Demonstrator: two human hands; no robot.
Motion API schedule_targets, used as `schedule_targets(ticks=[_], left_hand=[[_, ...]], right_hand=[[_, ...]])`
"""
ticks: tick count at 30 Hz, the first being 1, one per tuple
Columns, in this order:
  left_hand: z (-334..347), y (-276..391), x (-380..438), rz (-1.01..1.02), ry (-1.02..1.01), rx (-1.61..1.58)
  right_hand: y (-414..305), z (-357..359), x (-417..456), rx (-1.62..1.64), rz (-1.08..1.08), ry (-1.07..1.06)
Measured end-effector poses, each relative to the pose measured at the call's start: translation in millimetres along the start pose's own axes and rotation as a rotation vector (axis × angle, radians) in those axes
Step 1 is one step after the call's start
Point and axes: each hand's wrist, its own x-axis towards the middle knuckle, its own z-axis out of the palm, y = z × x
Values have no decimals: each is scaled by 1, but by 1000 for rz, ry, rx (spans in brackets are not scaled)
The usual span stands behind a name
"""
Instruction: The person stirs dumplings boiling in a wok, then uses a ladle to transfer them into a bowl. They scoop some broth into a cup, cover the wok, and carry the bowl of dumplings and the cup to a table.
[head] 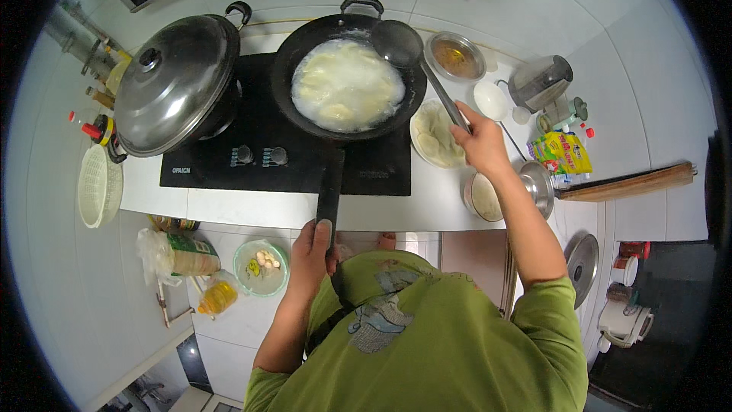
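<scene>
My left hand [313, 252] grips the long black handle [330, 189] of a wok [280, 88] on the black cooktop [372, 174]. Pale, flat pieces of food, perhaps dumplings [337, 80], lie in cloudy, whitish liquid in the wok. In my right hand [483, 140] is the handle of a dark ladle [397, 44]. The ladle's bowl hangs over the wok's far right rim; whether it touches the wok, I cannot tell. Below my right hand is a plate [437, 134] of pale dough-like pieces.
A large lidded pot [171, 80] covers the cooktop's left side. Along the right counter stand a metal bowl [456, 57], a white bowl [490, 100], a clear-sided bowl [485, 199], a steel pan [537, 186] and a yellow packet [563, 153]. A basin [260, 280] sits on the floor.
</scene>
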Motion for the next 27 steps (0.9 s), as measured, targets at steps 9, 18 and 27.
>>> schedule_targets(ticks=[9,18,27], left_hand=[[-5,0,1,-57,-41,30],[-8,-1,3,-27,-82,55],[-6,-6,5,74,-40,49]], right_hand=[[-39,50,54,-520,-202,35],[-65,63,68,202,208,-441],[-77,43,31,493,380,-684]])
